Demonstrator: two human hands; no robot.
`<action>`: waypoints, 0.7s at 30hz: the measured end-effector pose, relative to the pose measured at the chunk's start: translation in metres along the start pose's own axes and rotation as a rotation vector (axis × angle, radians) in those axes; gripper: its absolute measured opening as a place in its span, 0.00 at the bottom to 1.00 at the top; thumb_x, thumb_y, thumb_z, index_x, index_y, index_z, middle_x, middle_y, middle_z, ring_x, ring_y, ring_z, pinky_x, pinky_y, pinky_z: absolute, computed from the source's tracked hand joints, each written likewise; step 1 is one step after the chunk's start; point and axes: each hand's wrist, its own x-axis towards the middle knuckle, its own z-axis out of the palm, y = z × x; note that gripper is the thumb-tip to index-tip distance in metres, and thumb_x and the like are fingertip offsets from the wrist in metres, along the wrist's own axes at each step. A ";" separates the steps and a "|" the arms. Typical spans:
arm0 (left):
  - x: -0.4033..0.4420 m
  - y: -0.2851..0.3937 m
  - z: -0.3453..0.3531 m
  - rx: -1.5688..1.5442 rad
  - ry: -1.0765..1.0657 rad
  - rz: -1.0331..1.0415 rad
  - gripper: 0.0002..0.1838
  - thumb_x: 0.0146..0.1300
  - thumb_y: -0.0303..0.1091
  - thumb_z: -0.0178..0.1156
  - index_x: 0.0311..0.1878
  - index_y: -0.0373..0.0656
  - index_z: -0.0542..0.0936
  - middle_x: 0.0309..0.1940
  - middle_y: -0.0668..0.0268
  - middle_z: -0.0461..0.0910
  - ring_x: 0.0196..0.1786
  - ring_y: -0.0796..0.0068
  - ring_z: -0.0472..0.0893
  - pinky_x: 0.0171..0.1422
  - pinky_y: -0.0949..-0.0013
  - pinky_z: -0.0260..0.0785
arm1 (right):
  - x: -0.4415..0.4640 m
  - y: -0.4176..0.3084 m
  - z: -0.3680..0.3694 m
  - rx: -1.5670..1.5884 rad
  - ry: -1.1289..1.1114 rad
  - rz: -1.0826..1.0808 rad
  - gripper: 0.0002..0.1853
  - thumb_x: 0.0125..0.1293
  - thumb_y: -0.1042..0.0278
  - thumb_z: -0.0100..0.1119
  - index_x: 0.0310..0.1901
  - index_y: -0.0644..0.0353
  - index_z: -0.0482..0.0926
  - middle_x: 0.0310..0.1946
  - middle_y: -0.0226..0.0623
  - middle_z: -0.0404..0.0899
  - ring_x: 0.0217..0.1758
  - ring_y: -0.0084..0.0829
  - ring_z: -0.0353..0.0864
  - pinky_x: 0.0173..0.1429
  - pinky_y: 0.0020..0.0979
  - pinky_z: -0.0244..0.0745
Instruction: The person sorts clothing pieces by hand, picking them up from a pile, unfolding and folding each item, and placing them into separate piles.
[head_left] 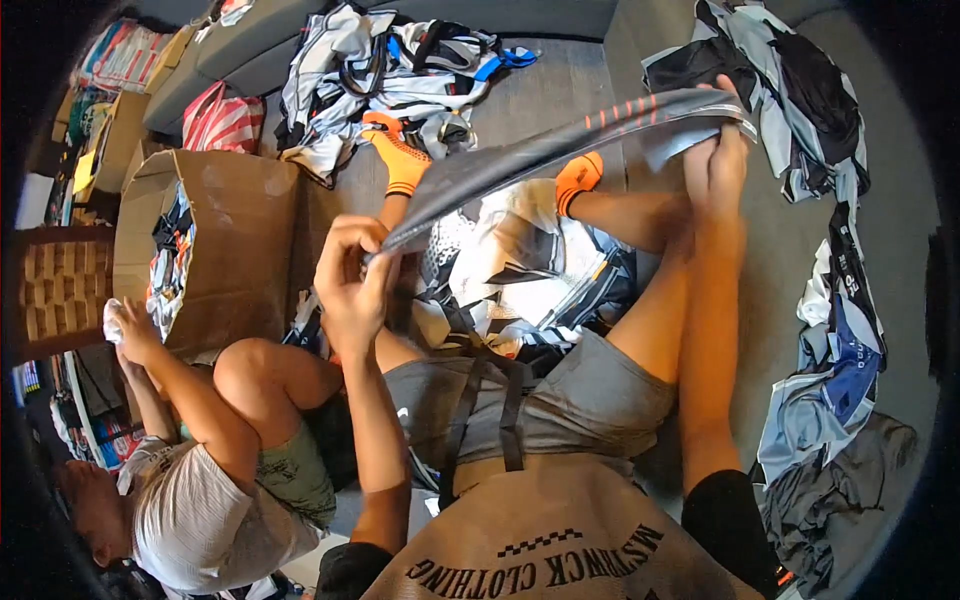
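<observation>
A dark grey piece of fabric with short red-orange stripes near one end is stretched on a slant in front of me. My left hand is closed on its lower end, thumb and fingers pinching the edge. Higher up and to the right, my right hand grips the other end, where a pale edge shows. Below the fabric, between my legs, lies a heap of white, black and grey cloth pieces. What the left fingertips cover is hidden.
A cardboard box with clothes in it stands at left, beside a seated person holding something small and pale. A clothing pile lies ahead. More garments lie along the grey surface at right. A red-striped bag sits behind the box.
</observation>
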 end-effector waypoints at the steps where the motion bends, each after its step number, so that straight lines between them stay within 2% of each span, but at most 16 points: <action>1: -0.004 0.003 0.000 0.083 -0.015 0.020 0.06 0.47 0.20 0.60 0.27 0.39 0.72 0.29 0.62 0.74 0.30 0.74 0.69 0.38 0.75 0.62 | 0.001 -0.003 0.000 -0.013 0.000 -0.007 0.21 0.64 0.70 0.51 0.60 0.57 0.68 0.52 0.37 0.73 0.52 0.32 0.73 0.58 0.29 0.66; 3: -0.015 0.009 0.005 0.149 -0.037 0.041 0.06 0.46 0.19 0.61 0.26 0.38 0.73 0.29 0.62 0.75 0.31 0.73 0.71 0.39 0.74 0.63 | 0.000 -0.003 0.000 0.125 -0.055 -0.034 0.25 0.65 0.64 0.50 0.64 0.53 0.61 0.58 0.39 0.68 0.58 0.39 0.68 0.63 0.37 0.61; 5: -0.030 0.017 0.016 0.144 -0.179 0.110 0.05 0.46 0.22 0.64 0.23 0.39 0.76 0.30 0.61 0.78 0.32 0.73 0.73 0.39 0.73 0.65 | 0.000 0.000 -0.003 0.262 -0.110 -0.061 0.29 0.66 0.57 0.48 0.68 0.49 0.54 0.63 0.41 0.63 0.64 0.45 0.64 0.68 0.44 0.57; 6: -0.039 0.025 0.028 0.128 -0.301 0.135 0.05 0.46 0.25 0.66 0.21 0.40 0.78 0.29 0.63 0.79 0.31 0.73 0.74 0.38 0.73 0.66 | 0.001 0.001 -0.007 0.246 -0.108 -0.068 0.29 0.66 0.57 0.48 0.68 0.49 0.54 0.63 0.41 0.63 0.64 0.45 0.64 0.68 0.44 0.57; 7: -0.052 0.026 0.043 0.034 -0.444 0.184 0.04 0.48 0.28 0.67 0.23 0.42 0.80 0.31 0.65 0.79 0.31 0.73 0.74 0.38 0.73 0.66 | 0.004 0.004 -0.013 0.301 -0.220 -0.103 0.29 0.67 0.57 0.47 0.68 0.47 0.54 0.65 0.42 0.60 0.66 0.47 0.60 0.69 0.47 0.53; 9: -0.086 0.040 0.083 -0.180 -0.661 0.132 0.03 0.50 0.29 0.66 0.25 0.44 0.80 0.33 0.66 0.78 0.32 0.73 0.73 0.38 0.72 0.67 | 0.011 0.009 -0.024 0.409 -0.450 -0.160 0.28 0.68 0.57 0.44 0.69 0.45 0.53 0.68 0.42 0.53 0.70 0.50 0.51 0.72 0.51 0.44; 10: -0.109 0.038 0.105 -0.223 -0.725 0.199 0.03 0.53 0.30 0.63 0.26 0.44 0.79 0.34 0.67 0.75 0.33 0.74 0.73 0.38 0.71 0.66 | 0.017 0.011 -0.030 0.463 -0.569 -0.186 0.28 0.68 0.58 0.43 0.69 0.44 0.52 0.70 0.43 0.50 0.72 0.52 0.46 0.73 0.53 0.40; 12: -0.133 0.053 0.132 -0.224 -0.865 0.169 0.03 0.55 0.29 0.60 0.28 0.44 0.77 0.33 0.68 0.73 0.33 0.74 0.73 0.38 0.71 0.66 | 0.021 0.009 -0.038 0.532 -0.626 -0.153 0.29 0.69 0.56 0.40 0.70 0.44 0.49 0.70 0.45 0.48 0.73 0.51 0.42 0.74 0.52 0.36; 13: -0.138 0.059 0.142 -0.248 -0.865 0.169 0.03 0.55 0.29 0.60 0.28 0.44 0.77 0.33 0.68 0.73 0.33 0.74 0.73 0.38 0.71 0.66 | 0.023 0.009 -0.042 0.508 -0.624 -0.150 0.29 0.69 0.56 0.40 0.70 0.44 0.49 0.70 0.45 0.48 0.73 0.51 0.42 0.74 0.52 0.36; 15: -0.144 0.071 0.158 -0.190 -1.002 0.189 0.03 0.57 0.30 0.58 0.30 0.43 0.75 0.34 0.69 0.72 0.33 0.73 0.73 0.38 0.72 0.65 | 0.026 0.010 -0.047 0.644 -0.654 -0.059 0.28 0.70 0.58 0.37 0.70 0.47 0.48 0.69 0.48 0.50 0.71 0.53 0.49 0.73 0.52 0.45; 20: -0.144 0.070 0.163 -0.230 -0.996 0.117 0.03 0.59 0.31 0.57 0.33 0.43 0.75 0.34 0.69 0.71 0.33 0.72 0.72 0.39 0.72 0.64 | 0.024 0.012 -0.047 0.577 -0.593 -0.021 0.28 0.69 0.56 0.39 0.69 0.45 0.51 0.69 0.48 0.51 0.71 0.52 0.48 0.73 0.52 0.44; 21: -0.138 0.068 0.160 -0.231 -0.988 0.122 0.03 0.57 0.29 0.59 0.32 0.42 0.76 0.34 0.68 0.73 0.31 0.71 0.73 0.37 0.72 0.64 | 0.026 0.013 -0.048 0.606 -0.605 0.006 0.28 0.69 0.55 0.39 0.69 0.48 0.52 0.68 0.47 0.52 0.71 0.53 0.49 0.72 0.51 0.48</action>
